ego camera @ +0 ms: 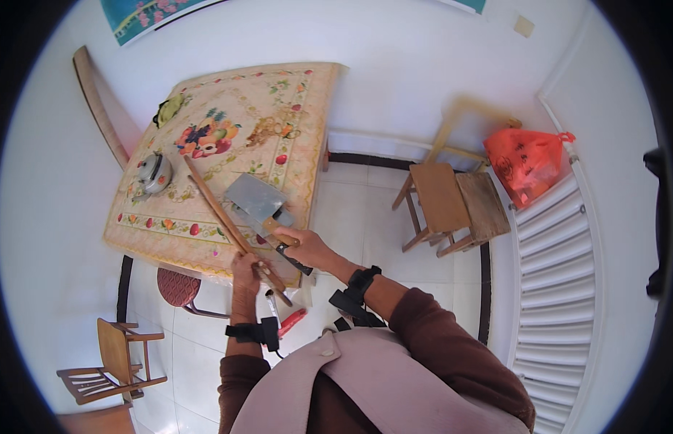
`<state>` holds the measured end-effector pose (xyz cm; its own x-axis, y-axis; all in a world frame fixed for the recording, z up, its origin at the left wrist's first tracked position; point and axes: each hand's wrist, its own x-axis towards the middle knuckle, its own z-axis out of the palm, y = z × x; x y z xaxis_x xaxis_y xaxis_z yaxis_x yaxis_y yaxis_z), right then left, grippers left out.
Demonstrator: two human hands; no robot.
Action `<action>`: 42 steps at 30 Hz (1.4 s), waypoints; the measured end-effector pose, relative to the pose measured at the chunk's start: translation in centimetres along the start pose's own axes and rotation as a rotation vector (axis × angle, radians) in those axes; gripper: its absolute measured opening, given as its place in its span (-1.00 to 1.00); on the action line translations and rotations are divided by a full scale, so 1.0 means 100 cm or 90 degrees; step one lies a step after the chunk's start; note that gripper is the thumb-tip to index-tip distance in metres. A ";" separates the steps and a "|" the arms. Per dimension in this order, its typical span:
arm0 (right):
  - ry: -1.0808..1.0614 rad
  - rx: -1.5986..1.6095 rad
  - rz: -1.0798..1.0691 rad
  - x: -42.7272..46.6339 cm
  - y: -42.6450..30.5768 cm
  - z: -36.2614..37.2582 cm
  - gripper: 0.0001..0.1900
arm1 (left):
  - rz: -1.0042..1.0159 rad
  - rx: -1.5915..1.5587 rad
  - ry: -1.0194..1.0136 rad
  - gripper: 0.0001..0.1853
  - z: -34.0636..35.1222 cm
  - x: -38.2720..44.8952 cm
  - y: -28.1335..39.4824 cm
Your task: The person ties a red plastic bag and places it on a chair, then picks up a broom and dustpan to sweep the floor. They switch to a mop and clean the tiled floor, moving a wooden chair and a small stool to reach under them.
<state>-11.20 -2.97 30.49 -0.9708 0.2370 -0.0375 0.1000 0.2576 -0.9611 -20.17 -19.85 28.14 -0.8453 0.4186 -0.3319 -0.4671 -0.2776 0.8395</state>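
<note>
My right hand (315,253) is closed around the wooden handle of a cleaver (256,195), whose broad grey blade lies over the near right part of the table. Under and beside it is a knife with a black riveted handle (298,262); its blade is partly hidden by the cleaver. With my left hand (245,271) I grip two long wooden rods (220,214) near their lower ends. They slant across the table's front edge, left of the cleaver. A patterned tablecloth (206,179) with printed fruit covers the table.
A lidded enamel pot (155,174) and a green cloth (169,110) sit at the table's left side. A round red stool (178,286) is tucked below. Wooden stools (439,198), a red plastic bag (526,160) and a white radiator (553,282) stand right; a wooden chair (115,350), lower left.
</note>
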 end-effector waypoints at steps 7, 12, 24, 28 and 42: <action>-0.009 0.128 0.025 -0.006 -0.014 0.007 -0.34 | -0.134 -0.197 0.008 -0.77 0.021 -0.010 -0.010; -0.005 0.057 0.042 -0.009 -0.014 0.005 -0.32 | -0.167 -0.209 0.005 -0.88 0.025 -0.008 -0.019; -0.092 -0.145 -0.118 -0.016 -0.040 -0.028 -0.44 | -0.129 -0.206 0.051 -0.75 0.057 -0.002 -0.019; -0.121 -0.150 -0.164 -0.012 -0.034 -0.046 -0.43 | -0.126 -0.183 0.105 -0.78 0.071 0.000 -0.022; -0.194 -0.258 -0.177 0.019 0.003 -0.098 -0.42 | -0.079 -0.184 0.124 -0.83 0.127 0.015 -0.036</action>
<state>-10.85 6.76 32.87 -0.9856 -0.1561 0.0656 -0.1499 0.6245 -0.7665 -16.48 -7.28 30.06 -0.7982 0.2994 -0.5227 -0.5995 -0.4798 0.6407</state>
